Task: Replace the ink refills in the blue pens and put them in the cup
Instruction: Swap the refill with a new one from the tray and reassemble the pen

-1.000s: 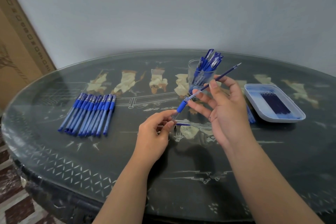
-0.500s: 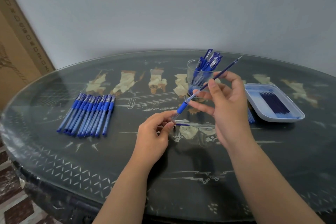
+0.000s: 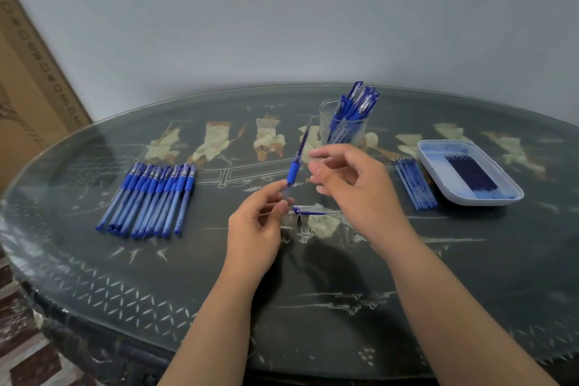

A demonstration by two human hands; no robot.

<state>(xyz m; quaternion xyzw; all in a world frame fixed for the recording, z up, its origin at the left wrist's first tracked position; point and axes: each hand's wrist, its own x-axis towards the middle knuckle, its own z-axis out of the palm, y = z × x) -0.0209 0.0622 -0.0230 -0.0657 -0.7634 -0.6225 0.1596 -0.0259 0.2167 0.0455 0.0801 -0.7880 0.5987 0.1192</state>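
A row of pens (image 3: pixel 147 197) lies left on the table (image 3: pixel 313 291); the cup (image 3: pixel 326 128) stands behind centre. At right a tray (image 3: pixel 445 147) holds refills (image 3: pixel 471 175), loose refills (image 3: pixel 415 183) just left of it.

Blue pen (image 3: pixel 294 170) tilted, pinched by left hand (image 3: pixel 253 229); cup (image 3: pixel 324 125) holds pens (image 3: pixel 357 103).

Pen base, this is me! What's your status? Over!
Left hand pinches blue pen, tilted up. Right hand open beside it, holding nothing. Glass cup just behind, nothing between. Over.
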